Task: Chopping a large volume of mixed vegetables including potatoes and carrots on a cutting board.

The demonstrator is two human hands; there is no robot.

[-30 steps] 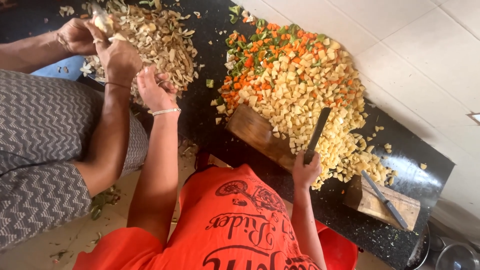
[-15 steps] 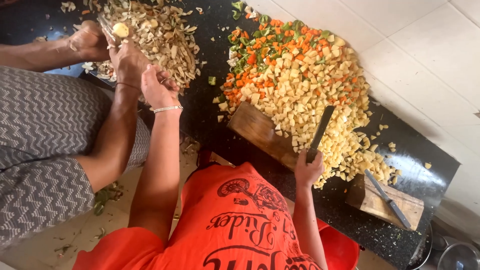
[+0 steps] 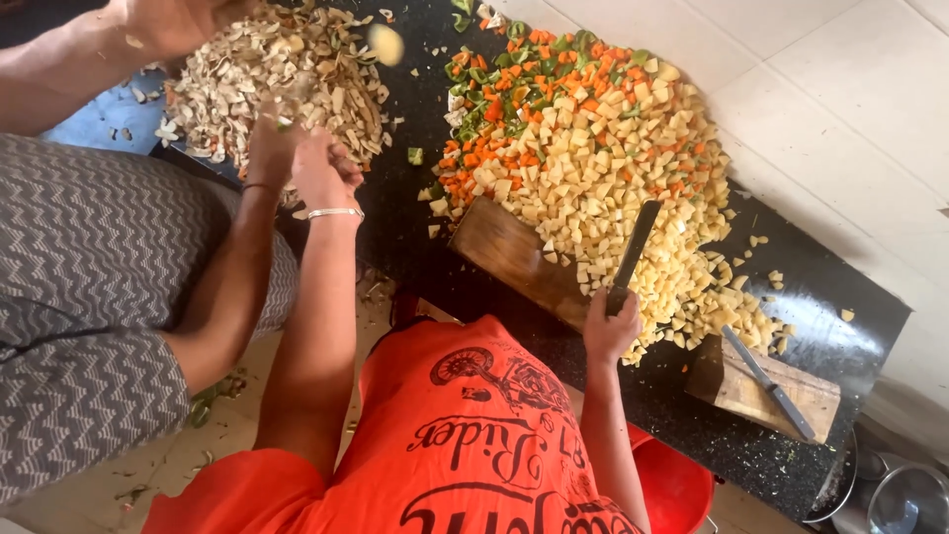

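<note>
My right hand [image 3: 611, 331] is shut on the handle of a dark-bladed knife [image 3: 634, 249], whose blade lies on a big heap of diced potato, carrot and green vegetable [image 3: 593, 129]. A wooden cutting board [image 3: 514, 257] lies left of the blade, half under the heap. My left hand [image 3: 326, 168], with a bangle at the wrist, reaches to the edge of a pile of peelings [image 3: 287, 79]; its fingers are curled and their contents hidden. A co-worker's hand [image 3: 269, 148] touches it. A pale round piece [image 3: 386, 44] shows blurred above the counter.
The black counter [image 3: 415, 227] runs along a white tiled wall [image 3: 840, 79]. A second wooden board [image 3: 781, 396] with a knife [image 3: 766, 381] lies at the right end. A red bucket [image 3: 677, 489] and steel pots [image 3: 890, 494] stand below. The co-worker in grey zigzag cloth [image 3: 89, 297] is at the left.
The co-worker's far hand, which held a pale peeled piece, has moved up out of the peel pile; that piece now shows blurred further right. My hands have stayed about where they were.
</note>
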